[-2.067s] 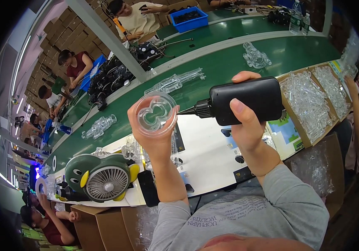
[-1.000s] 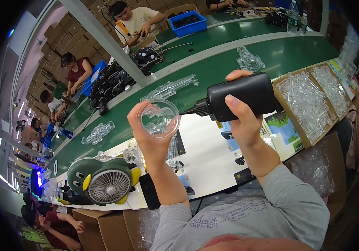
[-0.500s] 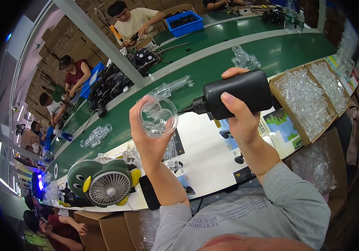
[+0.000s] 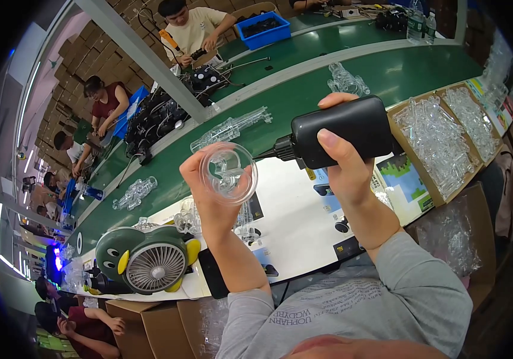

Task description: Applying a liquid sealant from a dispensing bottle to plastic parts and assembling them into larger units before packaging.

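My left hand (image 4: 209, 214) is wrapped round a clear plastic piece (image 4: 230, 190), with its round, cup-like end facing up at me. A black squeeze bottle (image 4: 343, 128) lies on its side in my right hand (image 4: 349, 170), thumb across the front and fingers behind. Its thin black nozzle (image 4: 268, 154) points left and reaches the rim of the clear piece; whether the tip touches it I cannot tell. Just beyond my left hand, another clear plastic assembly (image 4: 232, 127) rests on the green bench (image 4: 298, 99).
More clear assemblies (image 4: 347, 79) (image 4: 136, 193) stand along the bench. A green penguin-shaped fan (image 4: 148, 260) and a dark phone (image 4: 212, 274) are at the near left. At right, a cardboard box (image 4: 439, 200) holds many clear parts. Co-workers sit across the bench beside a blue bin (image 4: 263, 37).
My left hand and the clear piece have shifted slightly down and to the right, and the piece has turned a little. The bottle has hardly moved.
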The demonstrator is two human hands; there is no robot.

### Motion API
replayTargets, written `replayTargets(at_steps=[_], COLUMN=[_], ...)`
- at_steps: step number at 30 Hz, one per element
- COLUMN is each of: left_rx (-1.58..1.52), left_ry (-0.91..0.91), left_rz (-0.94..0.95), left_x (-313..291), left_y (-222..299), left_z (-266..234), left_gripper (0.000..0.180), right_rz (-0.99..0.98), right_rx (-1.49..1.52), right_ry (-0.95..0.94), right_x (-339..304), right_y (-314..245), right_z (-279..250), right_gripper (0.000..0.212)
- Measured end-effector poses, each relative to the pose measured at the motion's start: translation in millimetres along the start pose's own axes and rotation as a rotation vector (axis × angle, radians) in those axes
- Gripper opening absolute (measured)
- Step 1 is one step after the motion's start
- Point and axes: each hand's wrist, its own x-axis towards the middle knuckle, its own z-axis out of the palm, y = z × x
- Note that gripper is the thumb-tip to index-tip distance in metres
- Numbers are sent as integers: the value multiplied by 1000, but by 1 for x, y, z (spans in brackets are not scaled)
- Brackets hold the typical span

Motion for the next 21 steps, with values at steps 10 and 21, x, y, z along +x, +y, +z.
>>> replayTargets(at_steps=[10, 21], left_rx=[297, 127], left_ry=[-166, -104], left_rz=[61, 17], left_x=[11, 7], left_y=[19, 13], left_z=[-16, -26], left_gripper=[56, 41], right_rz=[-10, -1], right_rx=[-11, 5], right_ry=[7, 23], right_x=[1, 2], right_y=[0, -1], right_z=[-1, 0], right_gripper=[31, 32])
